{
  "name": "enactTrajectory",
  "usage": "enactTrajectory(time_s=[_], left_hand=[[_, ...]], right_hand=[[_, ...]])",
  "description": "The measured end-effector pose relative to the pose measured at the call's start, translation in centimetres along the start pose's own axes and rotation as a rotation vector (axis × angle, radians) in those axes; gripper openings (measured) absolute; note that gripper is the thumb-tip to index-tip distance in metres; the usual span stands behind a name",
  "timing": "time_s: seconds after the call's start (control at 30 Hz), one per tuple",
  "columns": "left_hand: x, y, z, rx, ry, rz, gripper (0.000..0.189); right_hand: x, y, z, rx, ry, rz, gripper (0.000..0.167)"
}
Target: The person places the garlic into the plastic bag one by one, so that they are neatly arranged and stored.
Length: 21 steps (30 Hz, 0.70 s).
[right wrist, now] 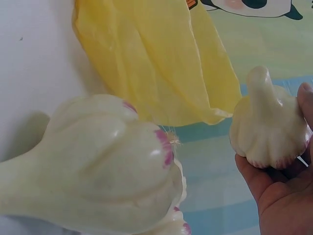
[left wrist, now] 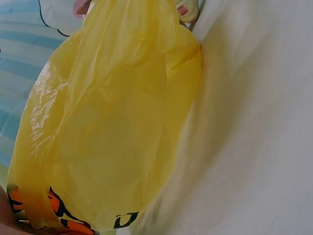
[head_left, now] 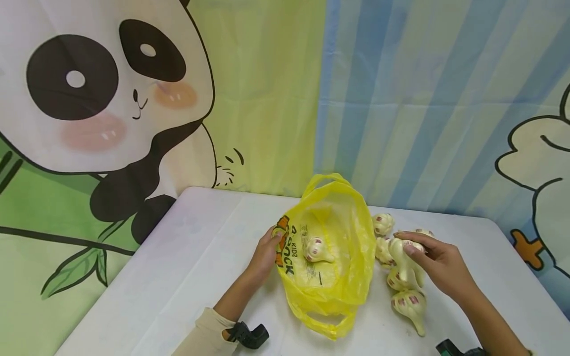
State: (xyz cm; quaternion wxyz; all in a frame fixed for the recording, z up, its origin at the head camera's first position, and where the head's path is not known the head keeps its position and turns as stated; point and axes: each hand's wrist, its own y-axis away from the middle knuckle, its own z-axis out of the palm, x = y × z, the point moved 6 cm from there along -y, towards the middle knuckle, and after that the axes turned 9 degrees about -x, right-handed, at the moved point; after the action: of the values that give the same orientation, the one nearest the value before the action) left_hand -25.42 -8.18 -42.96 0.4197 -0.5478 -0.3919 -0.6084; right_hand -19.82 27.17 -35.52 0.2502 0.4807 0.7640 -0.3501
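Note:
A yellow plastic bag (head_left: 356,267) lies with its mouth spread, and one garlic bulb (head_left: 316,249) shows inside it. My left hand (head_left: 264,253) grips the bag's left rim beside the printed lettering. To the right of the bag, my right hand (head_left: 445,264) holds another garlic bulb (right wrist: 269,125) between thumb and fingers, its stem pointing up in the right wrist view. Under and around that hand several more garlic bulbs are grouped on the table, the nearest garlic bulb (head_left: 408,304) with its stem toward me. In the left wrist view the bag (left wrist: 112,117) hides most of the left hand.
The white table (head_left: 191,277) ends at a cloth backdrop (head_left: 267,99) with a printed panda and stripes. A garlic bulb (head_left: 383,224) sits near the bag's far right side. Black wrist mounts (head_left: 251,336) are on both forearms.

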Motion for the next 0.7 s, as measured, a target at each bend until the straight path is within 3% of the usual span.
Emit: enactTrajectory(time_s=[0.13, 0.47, 0.7], left_hand=[[0.1, 0.0, 0.0, 0.002, -0.009, 0.004, 0.05], [0.4, 0.0, -0.1, -0.002, -0.009, 0.006, 0.048], [0.4, 0.0, 0.0, -0.011, -0.015, 0.005, 0.047]], right_hand=[[-0.2, -0.3, 0.3, 0.002, -0.025, -0.015, 0.028], [-0.7, -1.6, 0.6, 0.018, 0.027, 0.014, 0.027], [-1.0, -2.0, 1.2, -0.012, -0.036, 0.011, 0.028]])
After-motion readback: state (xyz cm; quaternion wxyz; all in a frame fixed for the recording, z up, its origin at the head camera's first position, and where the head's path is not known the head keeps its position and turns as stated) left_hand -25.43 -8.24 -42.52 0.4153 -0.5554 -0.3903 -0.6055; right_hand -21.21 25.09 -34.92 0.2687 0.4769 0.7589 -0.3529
